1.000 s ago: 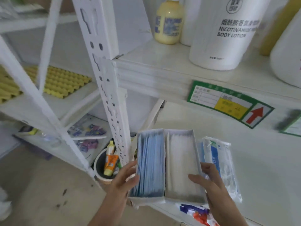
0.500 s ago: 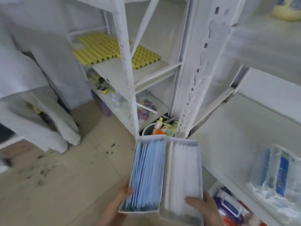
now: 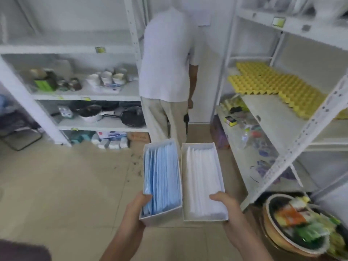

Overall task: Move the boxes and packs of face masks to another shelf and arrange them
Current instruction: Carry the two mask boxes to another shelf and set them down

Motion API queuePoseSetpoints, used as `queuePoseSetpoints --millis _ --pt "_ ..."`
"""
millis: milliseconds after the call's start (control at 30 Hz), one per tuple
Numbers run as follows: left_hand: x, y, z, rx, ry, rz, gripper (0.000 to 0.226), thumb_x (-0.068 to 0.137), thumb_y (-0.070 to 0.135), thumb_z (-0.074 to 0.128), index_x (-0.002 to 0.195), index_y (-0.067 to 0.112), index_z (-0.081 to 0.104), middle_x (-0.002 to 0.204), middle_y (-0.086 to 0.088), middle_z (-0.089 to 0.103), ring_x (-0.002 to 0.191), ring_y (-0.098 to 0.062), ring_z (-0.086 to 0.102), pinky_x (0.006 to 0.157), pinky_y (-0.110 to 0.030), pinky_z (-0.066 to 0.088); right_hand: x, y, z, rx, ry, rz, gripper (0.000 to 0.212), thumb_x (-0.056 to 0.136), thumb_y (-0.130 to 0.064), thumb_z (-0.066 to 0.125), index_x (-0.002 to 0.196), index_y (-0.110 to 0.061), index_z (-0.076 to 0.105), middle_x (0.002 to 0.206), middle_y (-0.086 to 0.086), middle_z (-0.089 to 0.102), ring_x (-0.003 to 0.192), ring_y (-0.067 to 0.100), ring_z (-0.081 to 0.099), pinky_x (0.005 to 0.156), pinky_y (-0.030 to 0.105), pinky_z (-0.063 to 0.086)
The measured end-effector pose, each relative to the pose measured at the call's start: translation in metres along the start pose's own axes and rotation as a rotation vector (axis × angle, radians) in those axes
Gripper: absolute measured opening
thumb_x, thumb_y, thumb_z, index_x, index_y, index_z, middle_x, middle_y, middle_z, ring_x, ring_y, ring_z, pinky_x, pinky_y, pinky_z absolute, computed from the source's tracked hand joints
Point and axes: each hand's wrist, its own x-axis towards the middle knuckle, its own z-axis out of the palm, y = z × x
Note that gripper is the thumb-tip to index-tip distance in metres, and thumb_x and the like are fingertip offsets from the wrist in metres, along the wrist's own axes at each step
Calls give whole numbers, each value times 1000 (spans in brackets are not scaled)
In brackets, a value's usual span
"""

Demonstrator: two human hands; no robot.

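Observation:
I hold two open white boxes side by side over the tiled floor. The box of blue face masks (image 3: 162, 178) is on the left, gripped at its near end by my left hand (image 3: 135, 210), thumb inside the rim. The box of white face masks (image 3: 203, 179) is on the right, held at its near end by my right hand (image 3: 228, 210), thumb over the masks. Both boxes are level and point away from me. The two boxes touch along their long sides.
A person in a white shirt (image 3: 167, 59) stands ahead, back turned, between two white racks. The left rack (image 3: 90, 95) holds cups, jars and pans. The right rack (image 3: 271, 117) holds yellow trays (image 3: 273, 83). A basin of packets (image 3: 301, 225) sits at lower right.
The view has swung left, away from the shelf where the boxes stood. Both boxes have come off that shelf and now hang over the open floor, still in my hands.

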Motion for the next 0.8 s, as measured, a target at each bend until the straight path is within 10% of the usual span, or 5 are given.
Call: queuePoseSetpoints --millis 300,500,800 --pt "49 44 -79 -24 256 107 48 82 40 61 121 13 68 122 -23 69 114 -45 64 96 -62 48 108 -31 118 -221 -319 80 40 49 -31 76 87 -19 81 94 5 80 80 21 75 75 35 50" --pt "89 75 -98 -45 425 171 54 78 43 62 121 10 67 117 -21 72 110 -44 66 82 -47 51 179 -60 178 -309 -445 99 32 53 -27 74 84 -22 79 90 7 79 74 22 75 56 30 55" --pt "134 112 -147 -163 564 233 38 79 47 64 110 26 74 115 -16 73 103 -33 70 79 -43 50 248 -60 280 -405 -584 161 49 52 -26 74 98 -11 75 93 15 77 78 30 72 69 38 51"
